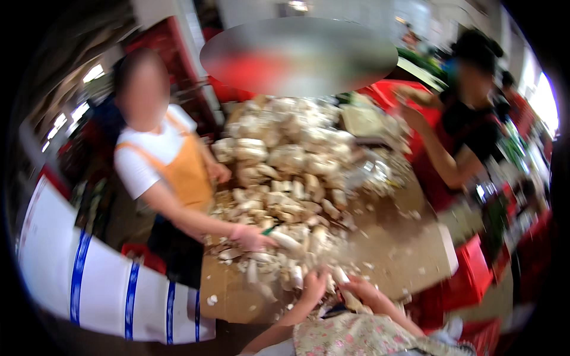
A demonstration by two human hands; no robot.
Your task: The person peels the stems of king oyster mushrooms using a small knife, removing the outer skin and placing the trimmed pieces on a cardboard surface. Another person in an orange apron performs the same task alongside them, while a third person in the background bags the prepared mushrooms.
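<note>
My right hand (364, 291) grips a pale king oyster mushroom (352, 303) at the table's near edge, just in front of my body. Close by on its left is my left hand (315, 285), fingers bent together beside more mushroom stems; blur hides whether anything is in it. Ahead of both hands, loose mushrooms (289, 207) and white trimmings lie spread over the cardboard-covered table (396, 249). Behind them rises a pile of bagged mushrooms (289, 133) in clear plastic.
At left, a co-worker's gloved hand (251, 238) reaches to a mushroom with a green-handled tool (268, 231). Another co-worker (463, 120) stands at right behind the table. White boxes with blue bands (104, 276) line the left; a red crate (472, 271) stands at right.
</note>
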